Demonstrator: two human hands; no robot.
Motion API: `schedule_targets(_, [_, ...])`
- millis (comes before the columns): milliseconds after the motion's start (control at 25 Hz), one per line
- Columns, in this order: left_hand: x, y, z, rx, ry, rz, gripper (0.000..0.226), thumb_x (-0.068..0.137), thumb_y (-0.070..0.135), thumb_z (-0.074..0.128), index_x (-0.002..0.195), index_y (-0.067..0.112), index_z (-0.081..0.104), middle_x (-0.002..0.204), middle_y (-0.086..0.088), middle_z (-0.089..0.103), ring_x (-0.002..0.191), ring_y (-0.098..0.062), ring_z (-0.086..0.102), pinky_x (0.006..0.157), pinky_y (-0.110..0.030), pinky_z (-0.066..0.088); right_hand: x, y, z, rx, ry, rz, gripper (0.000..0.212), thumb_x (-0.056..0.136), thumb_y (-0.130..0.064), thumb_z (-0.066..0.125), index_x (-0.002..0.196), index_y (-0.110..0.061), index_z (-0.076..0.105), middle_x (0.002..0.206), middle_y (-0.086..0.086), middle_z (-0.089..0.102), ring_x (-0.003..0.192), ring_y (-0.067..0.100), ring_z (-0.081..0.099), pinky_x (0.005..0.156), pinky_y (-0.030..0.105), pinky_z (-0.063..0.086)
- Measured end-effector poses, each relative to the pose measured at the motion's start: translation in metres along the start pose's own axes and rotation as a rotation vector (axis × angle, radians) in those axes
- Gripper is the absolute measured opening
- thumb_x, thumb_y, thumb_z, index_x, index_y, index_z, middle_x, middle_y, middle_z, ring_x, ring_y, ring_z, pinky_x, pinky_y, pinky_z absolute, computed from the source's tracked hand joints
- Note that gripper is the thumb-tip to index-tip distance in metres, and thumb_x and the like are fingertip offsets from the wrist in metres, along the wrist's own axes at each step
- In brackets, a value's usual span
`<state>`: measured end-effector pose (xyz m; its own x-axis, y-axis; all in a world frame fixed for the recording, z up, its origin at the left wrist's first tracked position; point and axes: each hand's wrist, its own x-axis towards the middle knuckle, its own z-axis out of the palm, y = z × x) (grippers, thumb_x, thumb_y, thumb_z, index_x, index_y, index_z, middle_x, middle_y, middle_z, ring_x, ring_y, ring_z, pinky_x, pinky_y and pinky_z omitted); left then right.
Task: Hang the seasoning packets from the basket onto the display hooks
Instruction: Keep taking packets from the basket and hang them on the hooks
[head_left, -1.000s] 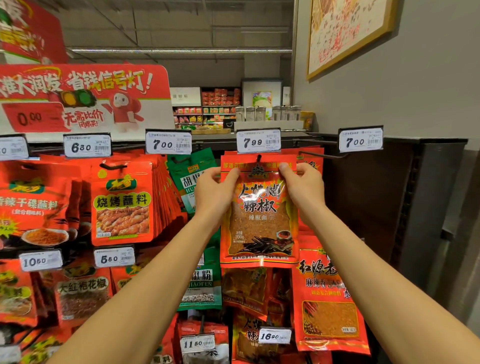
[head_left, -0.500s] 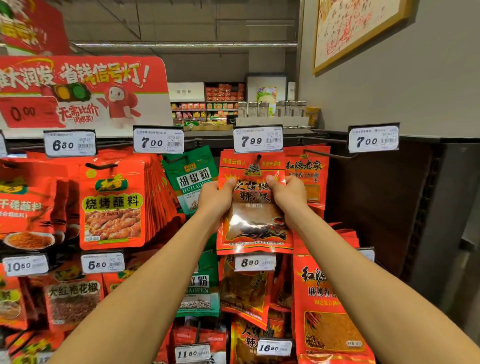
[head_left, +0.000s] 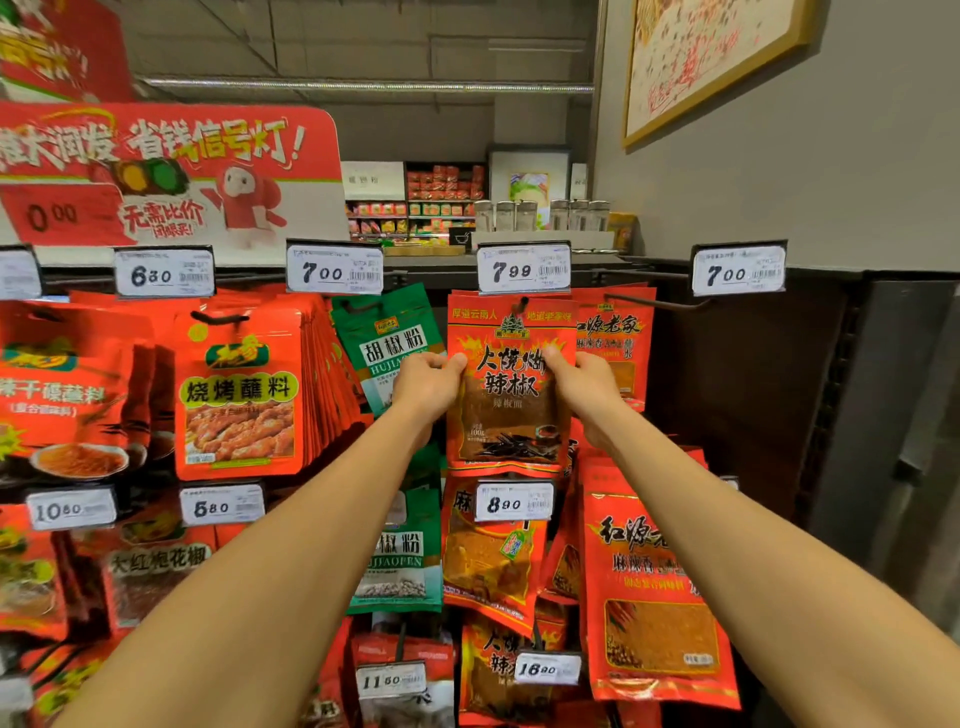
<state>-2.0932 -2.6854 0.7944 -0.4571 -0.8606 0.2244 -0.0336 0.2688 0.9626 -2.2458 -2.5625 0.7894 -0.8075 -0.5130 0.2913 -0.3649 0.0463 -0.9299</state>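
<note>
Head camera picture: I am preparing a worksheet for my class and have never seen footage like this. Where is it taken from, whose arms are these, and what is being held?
There is no robot here. The camera sits on a person's head and looks forward and down, so the two bare arms reaching in from the bottom are the wearer's own.

In front of them is a shop rack of display hooks with hanging seasoning packets and white price tags. Both hands hold one red chilli packet by its side edges: the left hand on its left edge, the right hand on its right edge, fingers curled round it. The packet's top hole sits at the hook under the 7.99 price tag. A green pepper packet hangs beside it. No basket is in view.
</note>
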Motion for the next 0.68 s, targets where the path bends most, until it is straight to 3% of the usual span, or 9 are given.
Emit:
schedule_targets(80, [-0.012, -0.003, -0.019, -0.005, 0.038, 0.037, 0.019, 0.094, 0.034, 0.064, 0.082, 0.020, 0.068, 0.113, -0.015, 0.073, 0.105, -0.032, 0.067, 0.092, -0.043, 0.053, -0.020, 0.002, -0.009, -0.043, 0.126, -0.030, 0.038, 0.098, -0.050, 0.056, 0.077, -0.019, 0.065, 0.079, 0.001, 0.064, 0.083, 0.026, 0.059, 0.075, 0.035, 0.043])
schedule_targets(200, [-0.039, 0.004, -0.050, -0.044, 0.010, 0.095, 0.014, 0.097, 0.026, 0.060, 0.086, 0.023, 0.068, 0.100, -0.006, 0.076, 0.092, -0.021, 0.071, 0.085, -0.039, 0.055, -0.057, -0.003, -0.022, -0.030, 0.339, -0.087, 0.023, 0.096, -0.035, 0.058, 0.093, -0.019, 0.075, 0.091, -0.001, 0.075, 0.091, 0.022, 0.068, 0.082, 0.035, 0.050])
schedule_targets(280, [-0.066, 0.008, -0.072, -0.141, -0.104, 0.098, 0.014, 0.098, 0.024, 0.058, 0.089, 0.021, 0.069, 0.086, -0.001, 0.078, 0.075, -0.016, 0.073, 0.071, -0.033, 0.059, -0.089, -0.010, -0.027, 0.141, 0.263, -0.088, 0.021, 0.096, -0.024, 0.058, 0.082, -0.018, 0.072, 0.073, 0.001, 0.073, 0.069, 0.020, 0.069, 0.064, 0.035, 0.056])
schedule_targets(400, [-0.108, -0.005, -0.108, -0.234, -0.248, 0.059, 0.016, 0.098, 0.021, 0.057, 0.095, 0.014, 0.071, 0.080, -0.003, 0.078, 0.067, -0.015, 0.073, 0.061, -0.026, 0.058, -0.146, -0.014, -0.024, 0.252, 0.054, -0.033, 0.020, 0.095, -0.012, 0.056, 0.078, -0.010, 0.065, 0.056, 0.003, 0.066, 0.044, 0.017, 0.060, 0.042, 0.024, 0.047])
schedule_targets(680, [-0.173, -0.101, -0.169, -0.300, -0.245, -0.243, 0.020, 0.101, 0.017, 0.052, 0.093, 0.012, 0.070, 0.077, -0.004, 0.075, 0.059, -0.012, 0.069, 0.053, -0.022, 0.056, -0.243, 0.041, 0.016, 0.308, -0.125, 0.246, 0.023, 0.098, -0.008, 0.053, 0.077, -0.006, 0.062, 0.056, 0.008, 0.062, 0.039, 0.017, 0.056, 0.037, 0.021, 0.044])
